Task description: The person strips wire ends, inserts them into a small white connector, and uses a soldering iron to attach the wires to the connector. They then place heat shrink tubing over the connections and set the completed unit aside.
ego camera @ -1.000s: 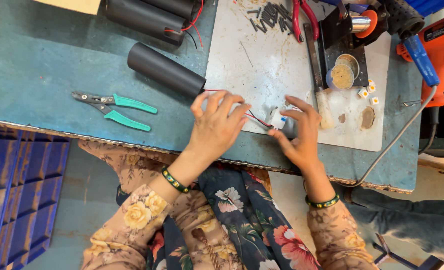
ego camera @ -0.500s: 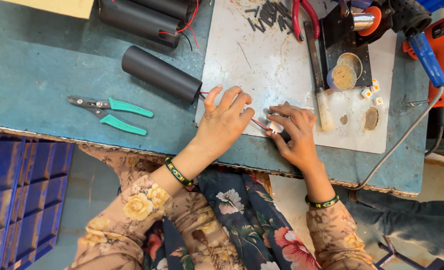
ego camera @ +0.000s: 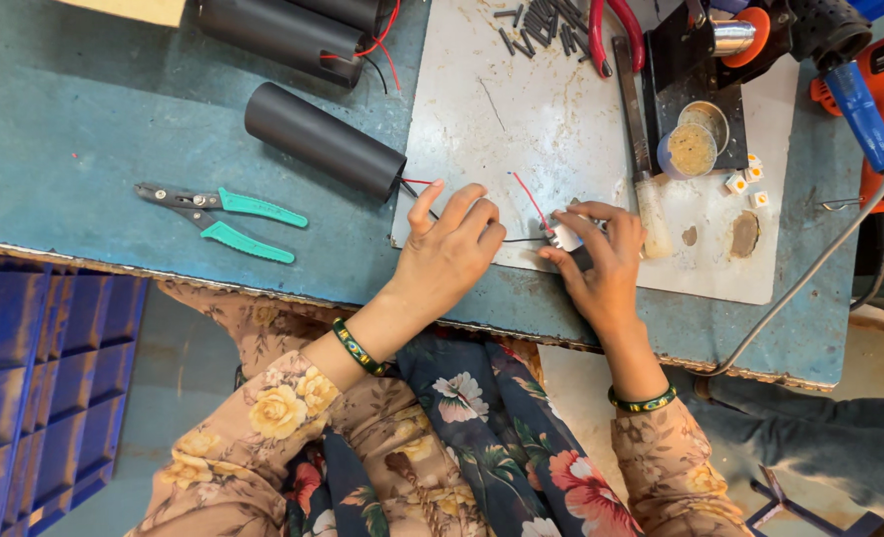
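At frame centre, the right hand [ego camera: 601, 261] pinches a small white-and-black connector [ego camera: 564, 239]. The left hand [ego camera: 449, 254], its grip loosely curled, presses a thin black wire [ego camera: 522, 240] against the grey metal sheet [ego camera: 522, 109] on the blue desk [ego camera: 94, 129].

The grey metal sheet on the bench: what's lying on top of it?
On the grey metal sheet lie short black tube pieces, small white cubes and red and black wires. Both hands rest there; what lies beneath the left hand and right hand is hidden.

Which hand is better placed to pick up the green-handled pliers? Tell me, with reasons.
Left, probably. The left hand lies on the side of the green-handled pliers, with only bare table between. The right hand is farther off and pinches a small connector.
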